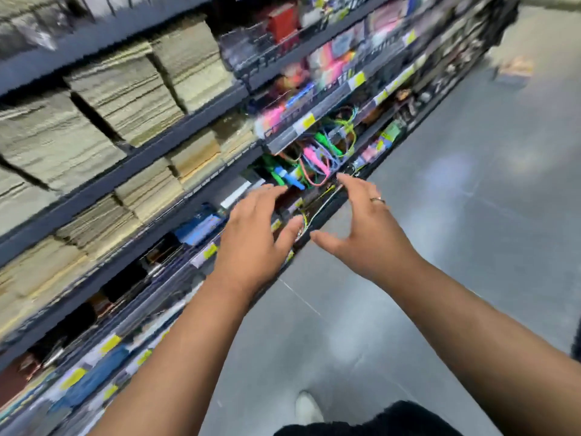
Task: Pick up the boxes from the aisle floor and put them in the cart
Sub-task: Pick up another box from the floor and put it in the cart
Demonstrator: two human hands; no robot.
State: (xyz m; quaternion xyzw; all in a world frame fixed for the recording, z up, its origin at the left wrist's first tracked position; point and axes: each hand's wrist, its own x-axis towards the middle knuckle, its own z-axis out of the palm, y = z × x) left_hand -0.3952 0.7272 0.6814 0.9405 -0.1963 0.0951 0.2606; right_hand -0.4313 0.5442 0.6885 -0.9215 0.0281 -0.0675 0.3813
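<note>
1. Long dark metal shelving [201,118], holding tan paper stacks [122,99] and bright cords [317,158], runs along my left; its lower edge crowds the path.
2. Glossy grey concrete floor [471,247].
3. Small blurred orange-and-blue cardboard box [515,69], on the floor far ahead, well apart from my hands. I judge it light and stiff, best gripped by opposite sides.
4. My left hand [251,247] and right hand [367,237]: both spread wide, holding nothing.

We see bright, even overhead light, with pale glare patches on the glossy grey concrete floor [471,215]. Motion blur smears the dark metal shelves [125,169] heavily; wide-angle bending tilts the edges.
</note>
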